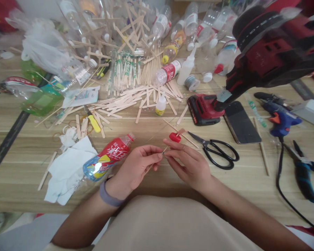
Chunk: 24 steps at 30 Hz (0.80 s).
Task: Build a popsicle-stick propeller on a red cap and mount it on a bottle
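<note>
My left hand (143,164), with a grey band at the wrist, pinches a thin stick (148,169) near the table's front edge. My right hand (189,164) meets it at the stick's upper end, fingertips pressed together on a small piece too tiny to make out. Just beyond my right fingers lie a red bottle cap (174,137) with a small wooden piece and a thin skewer (192,140). Black-handled scissors (217,150) rest to the right. A plastic bottle with a red label (108,157) lies left of my left hand.
White tissues (66,170) lie at left. A red power drill (205,109) and phone (242,122) stand right of centre, with a glue gun (282,118) and pliers (303,170) farther right. Wooden sticks (120,101), a glue bottle (161,104) and several plastic bottles fill the back.
</note>
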Each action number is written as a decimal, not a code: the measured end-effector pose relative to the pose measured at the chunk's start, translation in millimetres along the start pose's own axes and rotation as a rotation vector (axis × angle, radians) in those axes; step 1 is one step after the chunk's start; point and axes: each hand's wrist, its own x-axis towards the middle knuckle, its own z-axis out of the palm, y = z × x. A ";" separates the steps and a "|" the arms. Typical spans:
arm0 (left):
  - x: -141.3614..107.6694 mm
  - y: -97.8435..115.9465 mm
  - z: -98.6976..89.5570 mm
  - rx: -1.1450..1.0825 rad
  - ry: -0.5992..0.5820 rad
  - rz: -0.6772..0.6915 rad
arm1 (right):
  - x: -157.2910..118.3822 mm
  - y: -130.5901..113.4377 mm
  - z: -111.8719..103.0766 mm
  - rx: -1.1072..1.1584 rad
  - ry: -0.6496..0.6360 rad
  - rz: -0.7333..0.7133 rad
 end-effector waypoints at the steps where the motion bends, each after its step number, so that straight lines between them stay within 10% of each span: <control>1: 0.0 -0.7 0.0 0.020 0.018 0.020 | -0.4 0.2 0.3 -0.004 -0.002 0.002; 24: 3.0 -4.1 -0.2 -0.018 -0.034 -0.019 | -0.3 3.0 0.8 -0.022 -0.044 -0.007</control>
